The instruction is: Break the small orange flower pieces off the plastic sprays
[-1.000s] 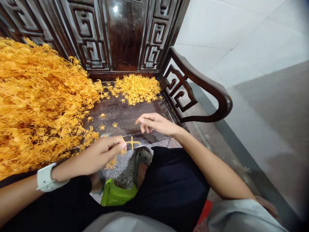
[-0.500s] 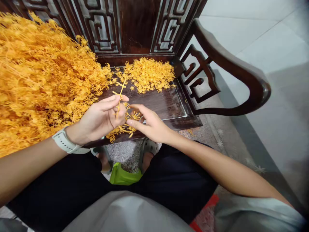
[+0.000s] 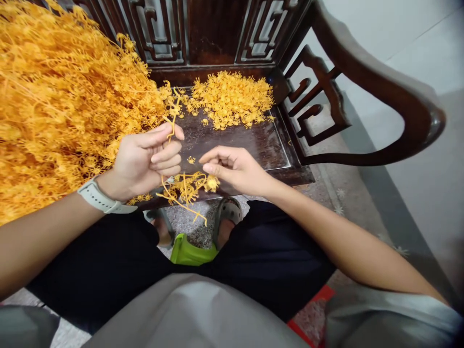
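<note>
My left hand [image 3: 148, 157], with a pale watch strap at the wrist, pinches a thin yellow stem [image 3: 174, 113] that points up. To its right my right hand [image 3: 237, 166] has its thumb and fingertips drawn close together; whether anything small is between them cannot be made out. Below and between the hands, loose yellow sprigs [image 3: 190, 186] lie at the front edge of the dark wooden seat, one stem hanging over it. A single small yellow piece [image 3: 191, 160] is near my right fingertips. Behind lies a pile of small yellow pieces [image 3: 234, 99].
A large heap of yellow branched sprigs [image 3: 72, 106] covers the left side of the wooden bench [image 3: 250, 145]. A curved armrest [image 3: 391, 87] rises at the right. Beneath me a green object [image 3: 192, 252] shows between my feet.
The view has shifted slightly. My hands have moved farther apart, my left hand still holding the stem. The sprigs at the front edge are more exposed, and one small piece now shows between the hands.
</note>
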Demonstrator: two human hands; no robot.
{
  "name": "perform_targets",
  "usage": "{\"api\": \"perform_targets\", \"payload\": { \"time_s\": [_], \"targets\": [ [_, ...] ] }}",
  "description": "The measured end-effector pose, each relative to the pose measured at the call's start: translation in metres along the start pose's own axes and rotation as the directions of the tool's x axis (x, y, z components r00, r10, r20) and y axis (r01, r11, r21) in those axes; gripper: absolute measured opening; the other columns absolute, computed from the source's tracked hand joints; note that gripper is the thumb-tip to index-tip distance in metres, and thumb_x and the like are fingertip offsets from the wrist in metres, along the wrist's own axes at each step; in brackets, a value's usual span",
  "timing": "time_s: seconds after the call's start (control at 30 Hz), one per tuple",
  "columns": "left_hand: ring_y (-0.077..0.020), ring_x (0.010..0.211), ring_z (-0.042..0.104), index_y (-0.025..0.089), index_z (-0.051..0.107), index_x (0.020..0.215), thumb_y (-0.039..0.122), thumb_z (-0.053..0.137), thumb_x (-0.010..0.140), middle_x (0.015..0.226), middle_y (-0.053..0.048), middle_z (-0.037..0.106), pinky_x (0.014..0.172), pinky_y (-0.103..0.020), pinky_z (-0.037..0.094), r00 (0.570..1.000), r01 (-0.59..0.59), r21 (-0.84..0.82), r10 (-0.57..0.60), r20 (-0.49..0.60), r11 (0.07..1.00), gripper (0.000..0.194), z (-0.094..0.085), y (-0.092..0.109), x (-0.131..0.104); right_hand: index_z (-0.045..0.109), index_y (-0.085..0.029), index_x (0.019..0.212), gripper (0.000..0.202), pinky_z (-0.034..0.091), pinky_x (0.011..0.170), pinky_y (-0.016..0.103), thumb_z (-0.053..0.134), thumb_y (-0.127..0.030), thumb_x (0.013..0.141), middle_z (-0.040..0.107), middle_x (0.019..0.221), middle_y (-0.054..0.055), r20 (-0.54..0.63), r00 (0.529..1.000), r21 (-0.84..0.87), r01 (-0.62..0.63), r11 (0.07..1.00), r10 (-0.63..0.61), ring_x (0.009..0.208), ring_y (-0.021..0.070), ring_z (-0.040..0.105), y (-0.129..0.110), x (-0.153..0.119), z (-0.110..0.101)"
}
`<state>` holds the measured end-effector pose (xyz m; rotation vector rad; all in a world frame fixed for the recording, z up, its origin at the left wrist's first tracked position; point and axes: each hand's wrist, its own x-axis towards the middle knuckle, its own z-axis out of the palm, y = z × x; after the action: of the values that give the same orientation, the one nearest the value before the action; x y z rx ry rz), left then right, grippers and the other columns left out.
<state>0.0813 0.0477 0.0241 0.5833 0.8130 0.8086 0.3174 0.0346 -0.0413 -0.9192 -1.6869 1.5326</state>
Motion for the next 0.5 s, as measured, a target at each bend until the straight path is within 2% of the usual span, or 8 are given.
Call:
{"api": "perform_targets", "payload": {
  "time_s": [0.13,0.2,0.27,0.33,0.43,0.5],
  "targets": [
    [-0.0060,0.037,0.017,0.019,0.064,0.084,0.029,0.051,0.113,0.048,0.009,0.026,0.042,-0.020,0.021,0.998,-0.060,0.007,0.061,-0.023,0.998,0.034,-0.013,0.001,0.010,0.074,-0.015,0.104,0.034,0.044,0.066,0.028,0.082,-0.048,0.095,0.069,0.079,0.000,0.166,0.985,-0.009,-0.046,0.999,0.047,0.068,0.0125,0.055,-0.003,-0.005,0.003],
    [-0.0057,0.037,0.017,0.019,0.065,0.085,0.028,0.055,0.111,0.048,0.009,0.026,0.042,-0.020,0.020,0.997,-0.074,0.038,0.075,-0.035,0.997,0.029,-0.021,0.002,0.015,0.075,-0.015,0.096,0.028,0.047,0.068,0.029,0.079,-0.043,0.097,0.071,0.079,0.002,0.173,0.985,-0.056,-0.008,0.998,0.018,0.069,0.0133,0.058,-0.007,-0.007,0.000],
    [-0.0055,0.037,0.016,0.018,0.065,0.085,0.022,0.053,0.109,0.048,0.009,0.026,0.040,-0.019,0.019,0.997,-0.065,0.096,0.069,-0.047,0.993,0.027,-0.028,0.006,0.018,0.075,-0.016,0.089,0.025,0.048,0.070,0.030,0.079,-0.039,0.097,0.072,0.080,0.003,0.100,0.994,-0.107,0.050,0.993,-0.040,0.072,0.0141,0.061,-0.012,-0.008,-0.012],
    [-0.0054,0.037,0.014,0.015,0.066,0.085,0.014,0.049,0.106,0.049,0.009,0.026,0.039,-0.019,0.018,0.999,-0.020,0.151,0.027,-0.045,0.988,0.027,-0.031,0.010,0.019,0.074,-0.018,0.085,0.025,0.048,0.068,0.030,0.083,-0.039,0.094,0.071,0.079,0.002,-0.048,0.992,-0.119,0.109,0.987,-0.115,0.072,0.0139,0.060,-0.014,-0.008,-0.030],
    [-0.0056,0.037,0.013,0.014,0.067,0.085,0.010,0.048,0.104,0.050,0.009,0.025,0.037,-0.018,0.019,0.999,0.043,0.172,-0.043,-0.001,0.984,0.026,-0.025,0.014,0.013,0.070,-0.020,0.081,0.030,0.045,0.059,0.028,0.087,-0.043,0.091,0.064,0.075,0.000,-0.289,0.939,-0.065,0.176,0.982,-0.187,0.064,0.0116,0.054,-0.011,-0.005,-0.055],
    [-0.0057,0.037,0.014,0.014,0.067,0.086,0.010,0.048,0.103,0.051,0.009,0.023,0.037,-0.018,0.020,0.998,0.045,0.178,-0.053,0.041,0.983,0.025,-0.017,0.016,0.009,0.068,-0.021,0.080,0.033,0.044,0.057,0.027,0.087,-0.044,0.092,0.060,0.074,-0.001,-0.383,0.904,-0.031,0.192,0.981,-0.189,0.062,0.0106,0.053,-0.005,-0.001,-0.060]
  ]
}}
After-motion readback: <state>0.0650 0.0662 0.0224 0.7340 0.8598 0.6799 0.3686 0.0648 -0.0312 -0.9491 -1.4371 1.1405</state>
